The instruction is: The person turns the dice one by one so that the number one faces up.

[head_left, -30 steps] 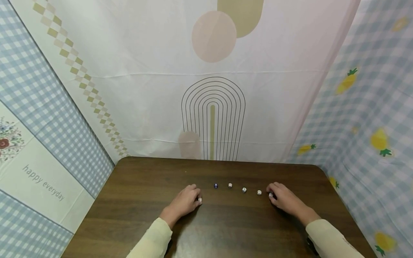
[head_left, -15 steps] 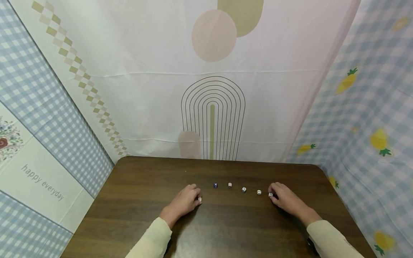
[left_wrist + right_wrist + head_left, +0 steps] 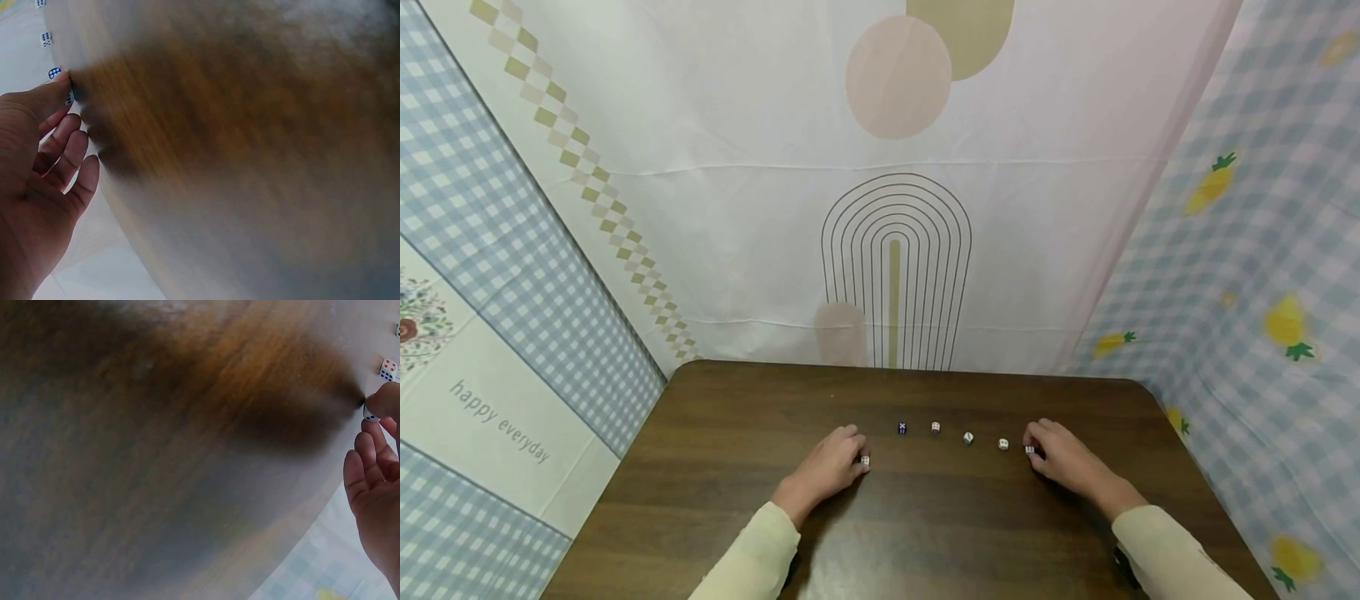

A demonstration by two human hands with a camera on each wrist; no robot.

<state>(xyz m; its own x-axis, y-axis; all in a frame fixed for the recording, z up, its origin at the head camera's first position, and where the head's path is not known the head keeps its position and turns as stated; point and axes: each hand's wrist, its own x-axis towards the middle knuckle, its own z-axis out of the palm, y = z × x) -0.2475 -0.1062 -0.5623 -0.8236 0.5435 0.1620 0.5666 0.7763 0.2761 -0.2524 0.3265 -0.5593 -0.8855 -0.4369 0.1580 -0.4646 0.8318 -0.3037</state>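
On the left of a row of dice, my left hand (image 3: 826, 465) pinches a white die (image 3: 865, 460) between thumb and fingers, low at the table. In the left wrist view that die (image 3: 69, 98) shows just past the thumb, the other fingers curled loosely below. At the row's right end my right hand (image 3: 1067, 458) pinches another white die (image 3: 1029, 450), partly covered by the thumb in the right wrist view (image 3: 371, 414). Between the hands stand a dark blue die (image 3: 902, 427) and three white dice, one near the blue (image 3: 936, 427), one mid-row (image 3: 968, 437), one near my right hand (image 3: 1003, 444).
The dice stand on a brown wooden table (image 3: 925, 533) with rounded far corners. Behind it hangs a pale patterned cloth (image 3: 745, 250). Blue checked cloths hang at the left (image 3: 550, 275) and at the right (image 3: 1240, 333).
The right hand's fingertips have drawn slightly to the right, leaving more of its die showing. The left hand and the dice stay in place; the head view has tilted a little.
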